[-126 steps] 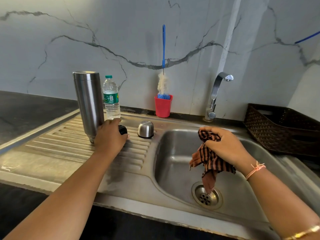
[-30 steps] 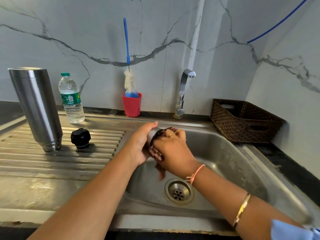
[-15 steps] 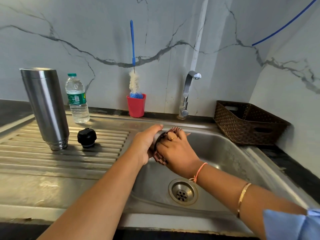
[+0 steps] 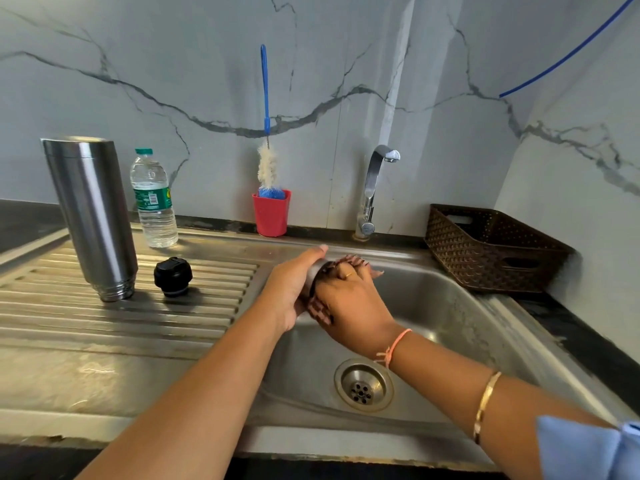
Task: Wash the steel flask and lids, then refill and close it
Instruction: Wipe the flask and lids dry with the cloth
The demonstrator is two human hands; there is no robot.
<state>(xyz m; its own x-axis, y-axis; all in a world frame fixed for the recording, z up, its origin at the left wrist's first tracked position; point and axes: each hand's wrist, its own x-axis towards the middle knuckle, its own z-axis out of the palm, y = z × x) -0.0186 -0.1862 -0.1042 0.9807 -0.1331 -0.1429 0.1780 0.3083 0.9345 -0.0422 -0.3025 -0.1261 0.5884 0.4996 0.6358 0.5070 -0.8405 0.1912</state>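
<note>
Over the sink (image 4: 450,306), the left hand (image 4: 291,292) has its fingers wrapped round one steel lid (image 4: 317,268). The right hand (image 4: 349,306) holds one checked cloth (image 4: 320,311) bunched against the lid. On the draining board to the left, one steel flask (image 4: 91,216) stands mouth down, with one black lid (image 4: 173,277) just beside it. Farther back are one water bottle (image 4: 154,199), one red cup (image 4: 271,213) holding one brush (image 4: 266,98), one tap (image 4: 374,188) and, far right, one basket (image 4: 491,247).

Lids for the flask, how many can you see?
2. A black lid sits on the drainboard, right of the flask. A steel cap is gripped in the left hand over the sink, mostly hidden by the right hand and its cloth.
</note>
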